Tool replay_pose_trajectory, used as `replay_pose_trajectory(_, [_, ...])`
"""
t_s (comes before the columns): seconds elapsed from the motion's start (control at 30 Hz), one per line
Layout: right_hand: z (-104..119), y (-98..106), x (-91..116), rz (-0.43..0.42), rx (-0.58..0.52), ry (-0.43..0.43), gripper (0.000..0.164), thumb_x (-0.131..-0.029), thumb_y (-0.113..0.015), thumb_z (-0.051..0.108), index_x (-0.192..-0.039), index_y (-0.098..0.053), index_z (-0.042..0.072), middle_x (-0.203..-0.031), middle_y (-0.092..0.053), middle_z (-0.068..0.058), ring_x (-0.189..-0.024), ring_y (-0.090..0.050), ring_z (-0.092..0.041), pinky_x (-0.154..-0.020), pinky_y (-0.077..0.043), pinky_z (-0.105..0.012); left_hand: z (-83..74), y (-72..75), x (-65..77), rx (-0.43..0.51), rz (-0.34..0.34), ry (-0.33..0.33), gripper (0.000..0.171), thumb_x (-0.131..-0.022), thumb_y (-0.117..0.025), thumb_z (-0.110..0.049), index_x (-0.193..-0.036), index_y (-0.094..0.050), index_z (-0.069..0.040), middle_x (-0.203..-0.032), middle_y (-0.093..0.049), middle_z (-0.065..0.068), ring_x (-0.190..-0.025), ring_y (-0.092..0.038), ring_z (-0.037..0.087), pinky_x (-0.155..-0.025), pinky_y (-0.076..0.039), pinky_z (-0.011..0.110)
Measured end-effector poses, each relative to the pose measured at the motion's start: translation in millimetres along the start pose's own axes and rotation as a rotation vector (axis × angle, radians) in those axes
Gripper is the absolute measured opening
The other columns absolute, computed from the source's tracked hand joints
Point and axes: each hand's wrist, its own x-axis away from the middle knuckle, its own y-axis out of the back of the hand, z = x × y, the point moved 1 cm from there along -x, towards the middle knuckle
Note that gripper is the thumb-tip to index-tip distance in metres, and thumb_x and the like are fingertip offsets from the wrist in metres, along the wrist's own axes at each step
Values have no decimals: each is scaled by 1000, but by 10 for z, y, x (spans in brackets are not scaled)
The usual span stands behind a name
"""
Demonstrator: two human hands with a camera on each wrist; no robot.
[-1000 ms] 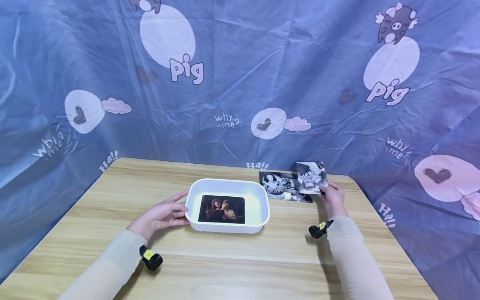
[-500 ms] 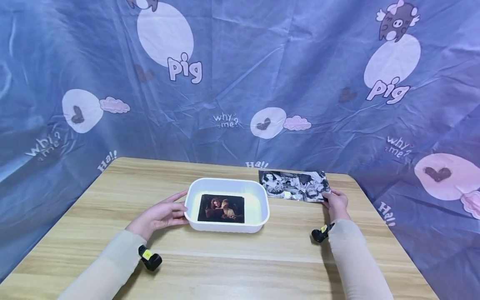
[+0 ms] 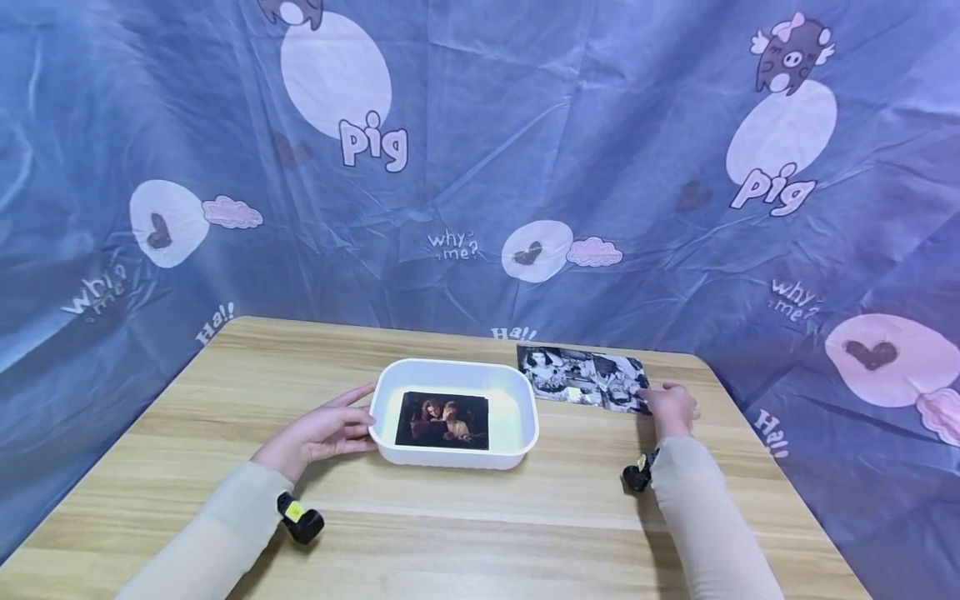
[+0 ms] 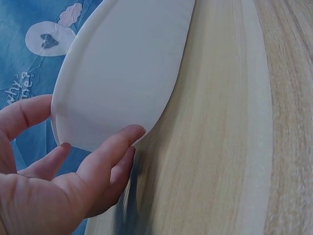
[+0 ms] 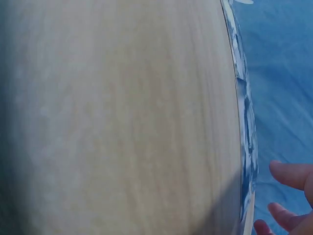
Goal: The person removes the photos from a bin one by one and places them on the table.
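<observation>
In the head view my left hand [image 3: 324,432] touches the left end of a white plastic tub [image 3: 455,457], its fingers spread. The left wrist view has one fingertip at the rim and another along the lower edge of the tub's end wall [image 4: 117,73]. A dark colour photo [image 3: 442,421] lies inside the tub. Right of it, two black-and-white photos, a left one [image 3: 551,373] and a right one [image 3: 618,383], lie side by side. My right hand [image 3: 670,408] is at the right photo's edge; its fingers [image 5: 293,175] look spread and apart from it in the right wrist view.
All this stands on a light wood table [image 3: 480,533]. A blue printed curtain [image 3: 465,167] hangs right behind its far edge and along both sides. A small black camera sits on each wrist, a left one [image 3: 300,518] and a right one [image 3: 637,473].
The right photo, earlier held raised over the left one, has come down onto the table beside it. My right hand's fingers have let go of it. The left hand and tub stay put.
</observation>
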Motion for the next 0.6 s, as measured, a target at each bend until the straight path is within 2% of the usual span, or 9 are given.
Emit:
replay_pose_trajectory(0.1, [62,11,-15,20,-18,7,67,-89,-61,26,-144,-37,-5,-144,-31,-37,-132,-23,-53,-112,-27,-57,5,-9,4,1,0,-1,84,-90,-51,3,-156,-3,-12,-146,-27,32,-105,-63,24,-100,-51,47])
replay_pose_trajectory(0.17, [119,5,-23,47,-66,7,72,-90,-61,25,-148,-30,-4,-148,-28,-35,-136,-22,-52,-116,-25,-55,6,-10,3,1,-1,-1,84,-90,-51,3,-156,-3,-12,-149,-23,34,-107,-63,24,-100,-50,48])
replay_pose_trajectory(0.37, [380,-35,25,186,-212,76,80,-94,-59,22,-154,-11,1,-158,-11,-28,-143,-16,-45,-120,-20,-52,6,-13,9,5,-5,1,84,-90,-52,3,-156,-2,-12,-149,-21,34,-106,-63,25,-100,-50,48])
replay_pose_trajectory(0.5, [616,-78,151,251,-247,146,80,-95,-58,21,-155,-8,3,-160,-5,-24,-145,-14,-42,-121,-21,-51,8,-16,10,2,-7,4,84,-90,-51,3,-156,-2,-12,-149,-22,33,-106,-63,24,-100,-51,47])
replay_pose_trajectory(0.6, [803,-128,264,269,-255,185,79,-95,-59,20,-155,-11,6,-161,-8,-21,-145,-17,-40,-121,-23,-50,8,-18,9,0,-5,2,84,-90,-51,3,-156,-2,-12,-148,-24,31,-104,-63,23,-99,-52,46])
